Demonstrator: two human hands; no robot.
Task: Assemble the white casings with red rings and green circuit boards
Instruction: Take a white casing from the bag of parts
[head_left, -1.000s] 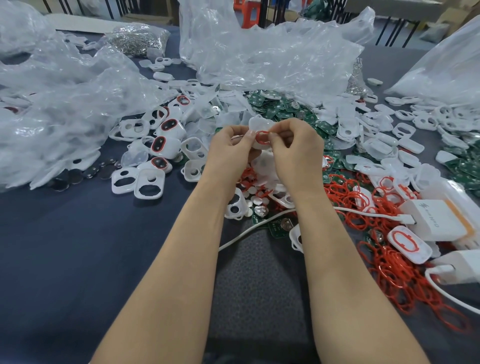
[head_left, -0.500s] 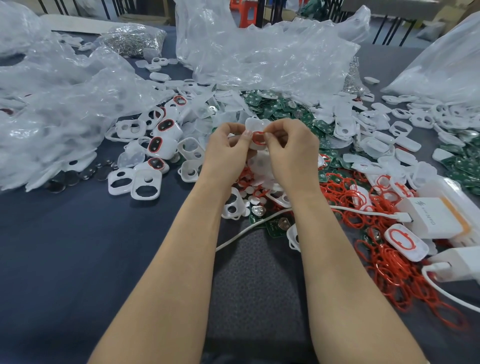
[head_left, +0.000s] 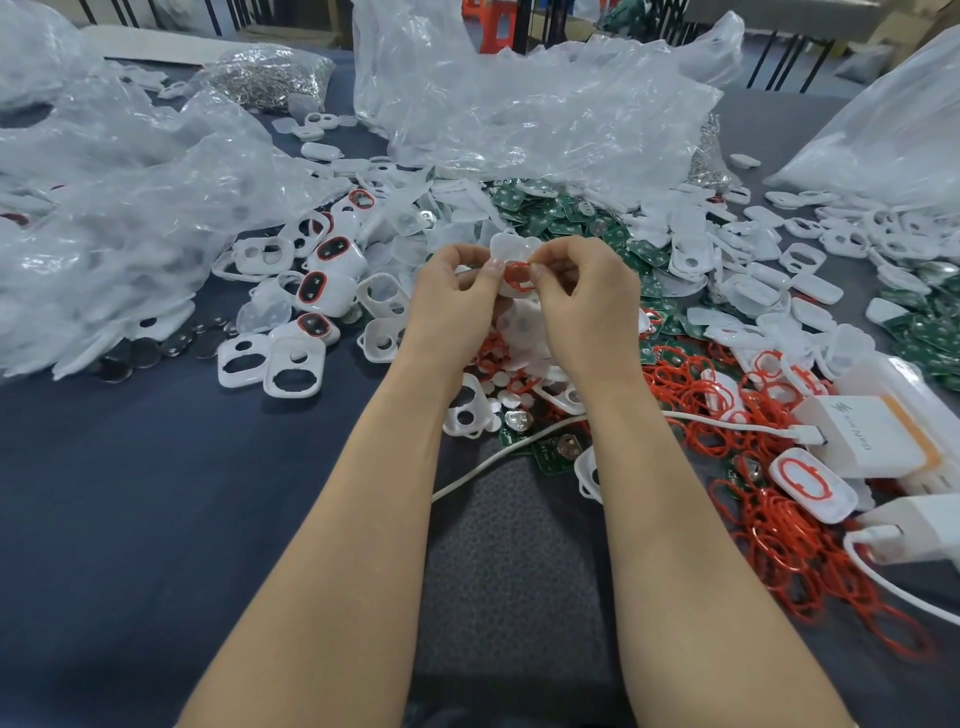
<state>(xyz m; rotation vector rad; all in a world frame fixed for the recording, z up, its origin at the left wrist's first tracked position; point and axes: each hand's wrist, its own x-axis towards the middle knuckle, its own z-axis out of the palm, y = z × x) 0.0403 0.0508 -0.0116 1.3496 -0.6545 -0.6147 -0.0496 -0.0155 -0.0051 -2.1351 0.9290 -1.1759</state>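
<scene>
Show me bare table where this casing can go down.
Left of the left forearm, the blue table is bare, bordered beyond by white frames and discs. Crowded: red rings right of the right forearm, boards and white parts beyond the held casing.

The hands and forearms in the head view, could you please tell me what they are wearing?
Nothing that shows: the left hand and right hand are bare, with no gloves, rings or watch; the left forearm and right forearm are uncovered down to the frame's edge, without sleeves.
</scene>
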